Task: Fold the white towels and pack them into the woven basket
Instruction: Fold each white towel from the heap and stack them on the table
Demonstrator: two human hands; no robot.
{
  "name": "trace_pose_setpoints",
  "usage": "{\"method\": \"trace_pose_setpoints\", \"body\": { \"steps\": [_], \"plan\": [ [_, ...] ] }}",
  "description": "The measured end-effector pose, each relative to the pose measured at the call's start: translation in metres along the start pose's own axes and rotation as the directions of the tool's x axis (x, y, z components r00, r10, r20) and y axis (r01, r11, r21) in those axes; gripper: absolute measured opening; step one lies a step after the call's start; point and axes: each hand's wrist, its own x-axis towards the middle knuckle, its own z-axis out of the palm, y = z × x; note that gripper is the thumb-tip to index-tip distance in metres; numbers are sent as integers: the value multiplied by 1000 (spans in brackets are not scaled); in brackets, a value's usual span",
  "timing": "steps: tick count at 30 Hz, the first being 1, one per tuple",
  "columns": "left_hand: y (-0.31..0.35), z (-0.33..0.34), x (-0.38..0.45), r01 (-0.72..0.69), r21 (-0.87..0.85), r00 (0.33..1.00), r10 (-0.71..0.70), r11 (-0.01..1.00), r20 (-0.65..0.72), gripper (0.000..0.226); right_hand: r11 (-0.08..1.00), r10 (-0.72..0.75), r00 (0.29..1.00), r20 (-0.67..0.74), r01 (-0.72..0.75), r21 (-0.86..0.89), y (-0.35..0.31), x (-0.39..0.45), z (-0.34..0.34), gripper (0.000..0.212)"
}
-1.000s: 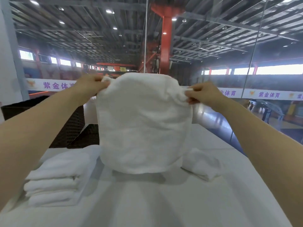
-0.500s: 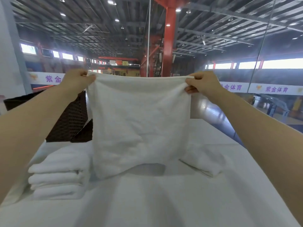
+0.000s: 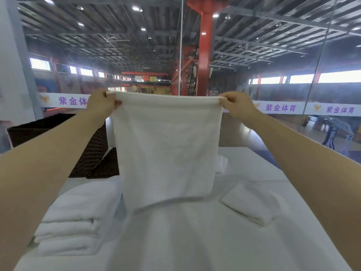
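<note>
Left hand (image 3: 100,104) and right hand (image 3: 237,105) each pinch a top corner of the white towel (image 3: 166,149), hanging taut above the table (image 3: 195,241), woven basket (image 3: 93,153) far left.

bright window glare, dim ceiling, wide-angle bending at soft edges.

Left hand (image 3: 101,103) and right hand (image 3: 237,104) each pinch a top corner of a white terry towel (image 3: 168,149), which hangs flat above the white-covered table (image 3: 195,241). Left of this towel lies a stack of folded white towels (image 3: 74,222); right of it, a single folded white towel (image 3: 252,204); behind its left edge, a dark brown woven basket (image 3: 91,151).
</note>
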Motion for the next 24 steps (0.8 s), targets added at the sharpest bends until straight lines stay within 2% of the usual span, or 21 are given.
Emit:
{"method": "trace_pose_setpoints", "body": {
  "steps": [2, 4, 7, 9, 10, 12, 14, 15, 18, 20, 22, 24],
  "plan": [
    [-5, 2, -4, -155, -81, 986, 150, 985, -69, 29, 996, -31, 996, -86, 38, 78, -3, -1, -3, 24],
    [-10, 4, -16, -230, -127, 972, 221, 965, -80, 22, 991, -21, 996, -92, 33, 128, -2, -7, -6, 26],
    [-23, 5, -43, -254, -119, 963, 262, 960, 56, 12, 988, 28, 999, 17, -31, 153, 13, -31, -9, 24],
    [-40, 2, -63, -196, -97, 958, 212, 976, 191, 11, 989, 83, 978, 194, -104, 102, 25, -54, -15, 24],
    [-50, -2, -73, -141, -58, 951, 151, 988, 270, 9, 982, 124, 935, 333, -164, 95, 31, -67, -18, 24],
    [-74, -10, -97, -12, -27, 892, 23, 1000, 452, 11, 943, 199, 766, 611, -320, 93, 42, -95, -22, 24],
    [-96, -20, -124, 69, 31, 795, -74, 997, 602, 11, 925, 246, 599, 762, -381, 1, 52, -122, -18, 24],
    [-104, -24, -137, 58, 103, 744, -112, 993, 659, 10, 918, 273, 532, 802, -394, -51, 57, -134, -13, 24],
    [-121, -37, -174, -93, 304, 592, -193, 948, 783, 17, 888, 318, 336, 886, -433, -154, 75, -165, 4, 23],
    [-127, -44, -188, -210, 352, 530, -196, 912, 825, 32, 882, 330, 218, 919, -418, -218, 78, -184, 13, 24],
    [-128, -48, -196, -417, 382, 495, -146, 825, 856, 40, 902, 321, 141, 936, -346, -257, 74, -199, 19, 26],
    [-124, -50, -206, -615, 380, 433, -107, 691, 895, 46, 922, 317, 78, 945, -258, -288, 66, -212, 24, 28]
  ]
}}
